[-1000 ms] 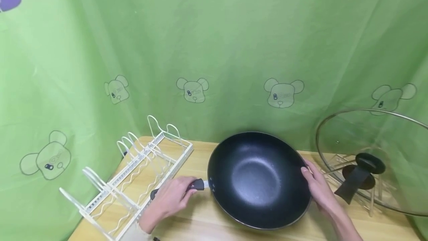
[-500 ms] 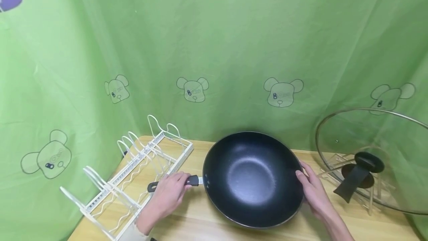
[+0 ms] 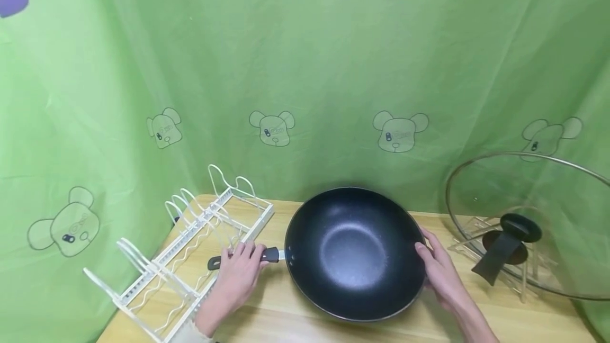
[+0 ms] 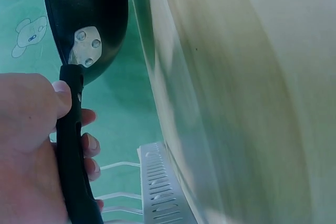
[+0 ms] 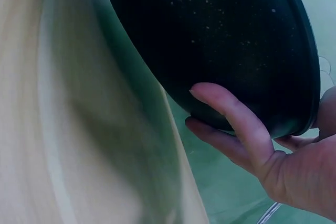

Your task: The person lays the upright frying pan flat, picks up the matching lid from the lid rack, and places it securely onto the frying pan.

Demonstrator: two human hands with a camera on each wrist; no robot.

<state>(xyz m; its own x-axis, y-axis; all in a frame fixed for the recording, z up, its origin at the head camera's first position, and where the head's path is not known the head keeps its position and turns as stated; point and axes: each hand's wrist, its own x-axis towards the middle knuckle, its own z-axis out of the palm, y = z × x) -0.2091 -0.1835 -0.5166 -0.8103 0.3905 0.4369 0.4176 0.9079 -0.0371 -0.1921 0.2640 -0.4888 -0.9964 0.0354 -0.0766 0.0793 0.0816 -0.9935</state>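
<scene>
A black wok (image 3: pixel 355 253) is held up off the wooden table, its dark inside tilted toward me. My left hand (image 3: pixel 236 269) grips its black handle (image 3: pixel 271 254); in the left wrist view the thumb lies along the handle (image 4: pixel 73 145) and the fingertips come round the far side. At the opposite side, my right hand (image 3: pixel 443 269) holds the wok by its rim, thumb on the edge. Fingers (image 5: pixel 241 124) of that hand press against the speckled underside (image 5: pixel 220 35) in the right wrist view. A white wire rack (image 3: pixel 261 222) lies beneath and left of the handle.
To the right, a large glass lid (image 3: pixel 448 189) with a black knob-and-stand handle (image 3: pixel 498 258) leans on a pale wire stand (image 3: pixel 524 285). Behind the wooden table (image 3: pixel 286 316) hangs a green curtain (image 3: pixel 324 68) with bear prints. The white rack's upright dividers stick up at left.
Both hands have shifted the wok a little to the left, and its handle has risen slightly. The grip of each hand stays the same. Rack and lid stay in place.
</scene>
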